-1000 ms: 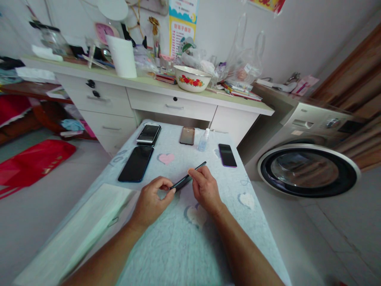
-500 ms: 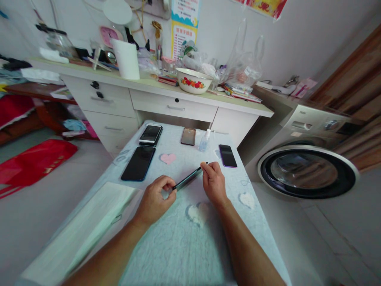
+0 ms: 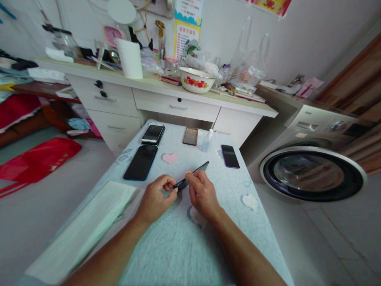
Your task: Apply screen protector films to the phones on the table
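Note:
A dark smartphone (image 3: 202, 167) is held tilted above the table, its edge turned toward me and its far end rising to the right. My left hand (image 3: 157, 197) is closed, pinching the phone's near left end between thumb and fingertips. Against the phone's near long edge, about midway, my right hand (image 3: 203, 195) is closed with thumb and index finger pressed together; its other fingers are curled in. Past the hands lie a large black phone (image 3: 140, 163), a white-framed phone (image 3: 152, 133) stacked on a dark one, a brownish phone case (image 3: 190, 136), a clear spray bottle (image 3: 206, 142) and a purple-edged phone (image 3: 230, 156).
A pale blue cloth with hearts covers the table (image 3: 178, 254). A long whitish packet (image 3: 80, 230) lies along its left side. Behind stands a white drawer desk (image 3: 113, 107) bearing a floral enamel bowl (image 3: 196, 81) and a paper roll (image 3: 129, 59). A washing machine (image 3: 315, 167) is at right.
My right hand has slid left and nearer along the phone, from its far right end to about its middle. My left hand keeps its pinch. The whole view has shifted slightly.

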Demonstrator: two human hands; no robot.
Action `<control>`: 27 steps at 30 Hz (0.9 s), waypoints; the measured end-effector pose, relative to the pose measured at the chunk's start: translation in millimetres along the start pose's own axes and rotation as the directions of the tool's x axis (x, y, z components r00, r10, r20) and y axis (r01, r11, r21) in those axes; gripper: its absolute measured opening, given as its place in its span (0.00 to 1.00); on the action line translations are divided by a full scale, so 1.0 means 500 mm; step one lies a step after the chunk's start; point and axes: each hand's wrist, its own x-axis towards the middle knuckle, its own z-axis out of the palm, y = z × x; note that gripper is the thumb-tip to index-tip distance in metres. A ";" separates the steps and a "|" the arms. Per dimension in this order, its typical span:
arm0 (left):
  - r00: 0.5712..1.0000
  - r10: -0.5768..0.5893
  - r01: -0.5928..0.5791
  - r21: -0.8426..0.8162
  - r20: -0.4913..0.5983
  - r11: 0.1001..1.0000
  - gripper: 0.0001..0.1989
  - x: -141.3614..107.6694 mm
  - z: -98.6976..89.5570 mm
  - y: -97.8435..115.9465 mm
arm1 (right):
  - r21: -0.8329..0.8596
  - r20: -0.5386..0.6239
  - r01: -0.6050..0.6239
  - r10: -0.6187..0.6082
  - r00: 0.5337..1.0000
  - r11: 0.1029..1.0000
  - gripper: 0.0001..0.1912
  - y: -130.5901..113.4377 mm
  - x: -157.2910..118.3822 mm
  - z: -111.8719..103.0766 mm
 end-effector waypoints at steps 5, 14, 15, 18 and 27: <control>0.999 -0.032 0.032 -0.008 -0.018 0.999 0.04 -0.001 0.000 0.005 | 0.018 0.061 -0.003 0.001 0.998 1.000 0.16 -0.020 -0.005 0.000; 0.999 -0.045 0.045 -0.032 0.003 0.998 0.05 -0.003 0.004 -0.007 | 0.038 0.106 0.066 -0.070 0.992 0.997 0.14 -0.041 -0.003 -0.002; 0.999 -0.044 0.044 -0.030 0.004 0.999 0.05 -0.003 0.004 -0.007 | 0.037 0.105 0.075 -0.079 0.991 0.996 0.14 -0.041 -0.003 -0.001; 1.000 -0.031 0.031 -0.024 0.001 0.999 0.04 -0.002 0.002 -0.005 | 0.022 0.100 0.103 -0.104 0.989 0.994 0.14 -0.043 -0.004 0.001; 0.999 -0.032 0.032 -0.020 0.002 0.999 0.04 -0.003 0.001 -0.002 | -0.018 0.115 0.085 -0.083 0.990 0.996 0.15 -0.041 -0.001 -0.005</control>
